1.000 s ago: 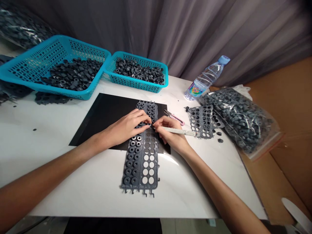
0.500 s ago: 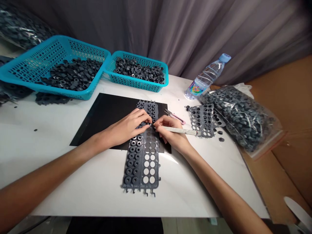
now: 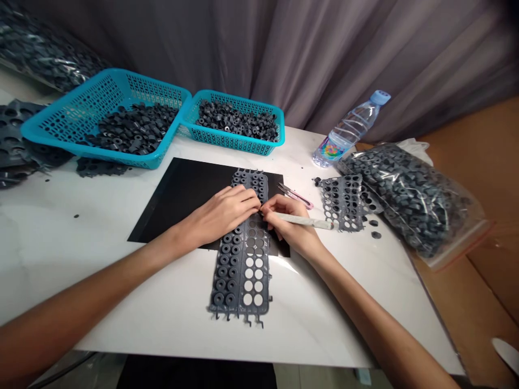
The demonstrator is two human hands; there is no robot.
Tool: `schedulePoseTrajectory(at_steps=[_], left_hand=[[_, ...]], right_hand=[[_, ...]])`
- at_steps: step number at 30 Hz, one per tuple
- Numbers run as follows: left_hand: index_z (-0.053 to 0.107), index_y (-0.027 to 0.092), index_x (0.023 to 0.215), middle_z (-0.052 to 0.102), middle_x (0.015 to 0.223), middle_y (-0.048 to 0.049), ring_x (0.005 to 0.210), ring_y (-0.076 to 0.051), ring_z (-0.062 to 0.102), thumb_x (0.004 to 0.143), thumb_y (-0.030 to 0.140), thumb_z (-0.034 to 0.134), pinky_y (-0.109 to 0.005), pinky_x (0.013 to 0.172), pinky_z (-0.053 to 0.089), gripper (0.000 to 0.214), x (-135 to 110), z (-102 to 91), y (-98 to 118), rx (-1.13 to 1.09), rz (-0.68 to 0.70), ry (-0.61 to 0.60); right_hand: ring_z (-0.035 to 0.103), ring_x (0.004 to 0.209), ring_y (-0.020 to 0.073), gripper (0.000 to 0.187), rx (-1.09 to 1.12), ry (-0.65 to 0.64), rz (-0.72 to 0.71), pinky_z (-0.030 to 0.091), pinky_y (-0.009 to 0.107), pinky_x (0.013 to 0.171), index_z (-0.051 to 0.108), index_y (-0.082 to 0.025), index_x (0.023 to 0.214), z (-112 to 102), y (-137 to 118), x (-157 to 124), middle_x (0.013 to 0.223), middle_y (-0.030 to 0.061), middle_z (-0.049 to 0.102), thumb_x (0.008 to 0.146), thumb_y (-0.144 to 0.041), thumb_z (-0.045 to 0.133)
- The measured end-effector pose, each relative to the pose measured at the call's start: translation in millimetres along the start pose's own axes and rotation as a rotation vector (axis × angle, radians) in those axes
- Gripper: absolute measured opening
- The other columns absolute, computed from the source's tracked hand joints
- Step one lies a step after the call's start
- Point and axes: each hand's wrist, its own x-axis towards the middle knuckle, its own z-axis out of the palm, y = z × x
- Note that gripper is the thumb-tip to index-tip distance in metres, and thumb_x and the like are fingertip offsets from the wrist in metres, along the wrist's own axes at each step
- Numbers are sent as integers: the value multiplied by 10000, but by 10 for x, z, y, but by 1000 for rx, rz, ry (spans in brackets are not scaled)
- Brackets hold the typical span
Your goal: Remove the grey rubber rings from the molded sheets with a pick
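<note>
Gripping a pale pen-like tool (image 3: 308,220) near its front end with the right hand (image 3: 294,220), pinched between thumb and fingers, with the handle pointing back to the right. Laying the left hand (image 3: 233,210) across the upper half of a dark moulded sheet (image 3: 242,270), with bent fingers close together and reaching right up to the right fingertips. Cannot tell whether pinching a small piece on the left, nor where exactly to place the hidden tool tip.

Compared with 0.5 s earlier, rolled further over at the left hand, now hiding the thumb and the small dark piece visible then at its fingertips. Held much the same way on the right, around the same tool. Shifted a little rightward in view with everything around, baring more of the dark sheets (image 3: 14,140) at far left.

Lying lengthwise under the hands, partly on a black mat (image 3: 174,194) and partly on the white worktop (image 3: 162,308): the sheet, set with 2 columns of thick rings at lower left and pierced with 2 columns of open holes at lower right. Just beyond the right hand, pink-handled snips (image 3: 298,198). Farther back, 2 blue baskets (image 3: 231,139) of loose dark pieces.
</note>
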Motion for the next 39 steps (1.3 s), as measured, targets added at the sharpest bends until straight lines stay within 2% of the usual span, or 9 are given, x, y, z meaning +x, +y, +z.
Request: schedulePoseTrajectory(at_steps=[3, 7, 18, 24, 27, 30, 34, 39], left_hand=[[647, 148, 1132, 662, 1199, -90, 1077, -245, 593, 1081, 111, 421, -402, 987, 451, 234, -2, 10, 10, 112, 54, -10], [631, 146, 1113, 666, 1164, -82, 1042, -237, 588, 1058, 64, 418, -384, 965, 451, 235, 15, 0, 30, 116, 56, -1], [616, 160, 1116, 648, 1162, -65, 1029, -218, 586, 1043, 19, 393, -372, 989, 473, 273, 1, 60, 16, -101, 8, 43], [623, 181, 1082, 657, 1104, -65, 1034, -224, 593, 1089, 122, 393, -380, 973, 485, 237, 14, 81, 51, -186, -49, 120], [623, 183, 1076, 659, 1090, -61, 1034, -222, 599, 1107, 175, 395, -392, 986, 485, 230, 26, 66, 43, -235, -69, 104], [630, 190, 1118, 648, 1145, -58, 1091, -219, 608, 1106, 213, 439, -409, 1046, 468, 192, 13, 37, 12, -270, -76, 59], [640, 213, 1185, 625, 1212, -65, 1153, -224, 621, 1092, 276, 497, -400, 1049, 491, 182, -31, 21, -32, -300, -115, 47], [634, 205, 1239, 657, 1242, -77, 1172, -235, 630, 1089, 234, 475, -435, 1099, 468, 220, -44, 1, -20, -203, -59, 33]], right_hand=[[552, 623, 114, 64, -43, 29, -58, 428, 227, 556, 645, -188, 865, 20, -9, -11, 753, -16, 609, 908, -234, 635], [547, 642, 125, 80, -67, 25, -69, 422, 246, 595, 629, -190, 846, 30, -5, -11, 740, -24, 591, 907, -241, 640], [511, 653, 134, 105, -113, 26, -89, 367, 258, 599, 615, -198, 837, 33, -33, -20, 737, -27, 571, 923, -255, 630], [454, 655, 134, 130, -178, 29, -108, 321, 264, 592, 593, -200, 813, 56, -79, -48, 722, -29, 535, 931, -249, 612], [447, 654, 129, 134, -193, 28, -107, 328, 259, 589, 591, -201, 811, 48, -85, -54, 719, -33, 527, 927, -253, 631], [484, 644, 125, 107, -111, 6, -55, 361, 241, 552, 608, -200, 847, 19, -65, -45, 729, -25, 551, 928, -266, 631], [491, 548, 109, 99, 48, 32, 33, 360, 207, 415, 622, -207, 931, -13, -25, -23, 742, -22, 583, 912, -302, 638], [519, 529, 103, 126, 87, 23, 59, 381, 176, 361, 617, -204, 926, -15, -6, 2, 726, -18, 609, 879, -305, 674]])
